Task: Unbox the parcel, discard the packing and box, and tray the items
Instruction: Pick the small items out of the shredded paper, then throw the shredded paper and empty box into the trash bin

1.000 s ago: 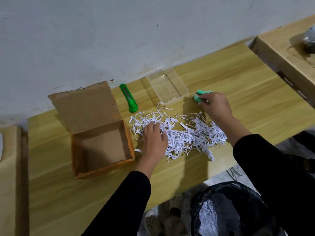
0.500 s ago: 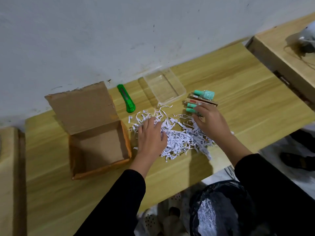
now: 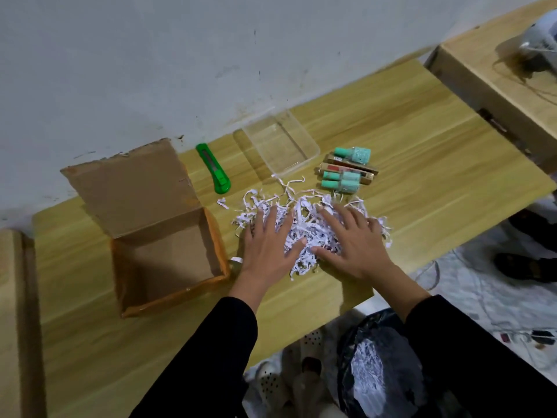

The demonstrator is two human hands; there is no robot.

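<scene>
**Left hand** point(image 3: 265, 245): grip slack, fingers spread and straight, palm down on the left part of the shredded paper point(image 3: 303, 220). Nothing is held.

**Right hand** point(image 3: 357, 245): grip likewise slack, fingers splayed flat on the right part of the same heap. Nothing is held. The two thumbs point toward each other across the middle of the heap.

**Shredded paper**: one loose white pile on the bench point(image 3: 422, 164), near its front edge, with stray strips trailing toward the tray.

**Items**: three mint-green bottles lying on their sides just behind the pile. One point(image 3: 352, 153) lies farthest back and two point(image 3: 340, 180) lie side by side nearer the pile. Flat brown cartons point(image 3: 366, 170) lie between and under them. All are on the bench, outside the tray and just to its right.

**Clear plastic tray** point(image 3: 278, 143): rectangular, set near the wall. Only the bench shows through it.

**Green utility knife** point(image 3: 214, 169): lies left of the tray, between tray and box.

**Cardboard box** point(image 3: 218, 236): left of the left hand and close to it, lid flap point(image 3: 132, 188) thrown back toward the wall. The bare brown floor is visible inside, and orange tape runs along the rim.

**Bin with black bag** point(image 3: 401, 351): on the floor below the bench's front edge. It holds a clump of white shreds point(image 3: 366, 369).
</scene>
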